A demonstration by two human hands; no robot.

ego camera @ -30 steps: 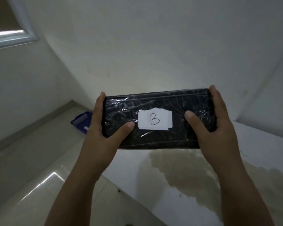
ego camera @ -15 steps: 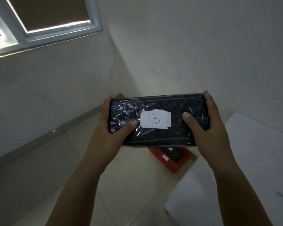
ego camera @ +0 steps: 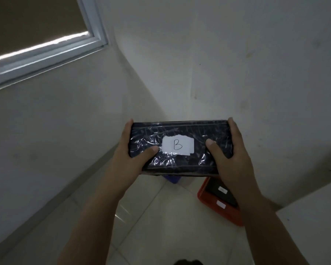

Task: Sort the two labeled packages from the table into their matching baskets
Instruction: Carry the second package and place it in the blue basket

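- Holding the black package [ego camera: 180, 148] up at chest height, the person is keeping it level over the floor [ego camera: 151, 226], well above both baskets.
- The left hand [ego camera: 130, 161] is clamping one short end and the right hand [ego camera: 233, 159] the other; on each, the thumb is pressing on the top face while the fingers are wrapping underneath, so each grip is closed on the package.
- The two-ended hold is probably serving to keep the long, flat block from sagging or twisting, and to keep the white label [ego camera: 178, 145] facing up, with its handwritten "B" readable.
- The package is looking like a rectangular slab wrapped in dark, glossy plastic film that is wrinkling and catching light in thin streaks; such film is likely to be slippery, which suits the firm thumb pressure.
- A blue basket [ego camera: 172, 179] is showing only as a sliver just under the package's near edge, mostly hidden.
- A red basket [ego camera: 221, 211], rigid and boxy with a small white tag on its wall, is sitting on the pale glossy tiles to the right, already carrying another dark package [ego camera: 221, 190] whose label is too small to read.
- A corner of the white tabletop [ego camera: 313, 222] is showing at the right.
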